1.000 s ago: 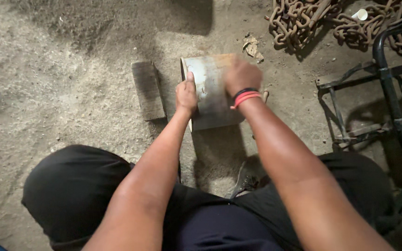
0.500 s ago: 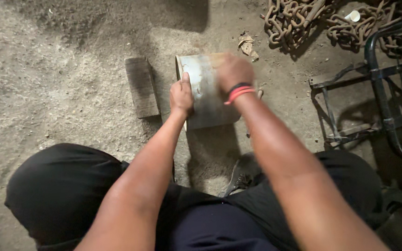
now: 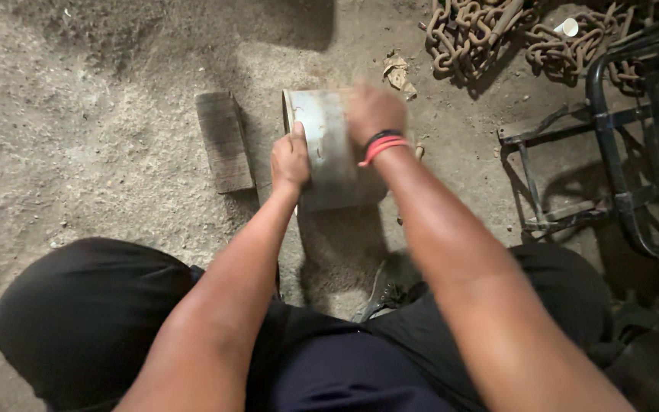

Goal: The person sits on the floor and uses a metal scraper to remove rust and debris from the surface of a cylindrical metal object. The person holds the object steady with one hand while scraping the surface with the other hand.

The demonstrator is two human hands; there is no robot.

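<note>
On the sandy floor point(image 3: 78, 152), a grey metal piece point(image 3: 328, 145) was gripped by the left hand point(image 3: 290, 160) and pressed by the blurred right hand point(image 3: 371, 111), its grip unclear.

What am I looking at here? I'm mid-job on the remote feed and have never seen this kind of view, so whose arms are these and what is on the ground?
There is no machine: the one picture comes from a camera worn on a person's head, looking down past dark-clothed knees at two bare arms. The left hand grips the near left edge of a pale grey flat metal plate that lies on the sandy dirt floor. The right hand, blurred, with red and black wristbands, presses on the plate's top. Whether it holds anything is not visible. Left of the plate, apart from it, lies a small brown wooden block. Further off are rusty chains, and at right a dark metal frame.
</note>
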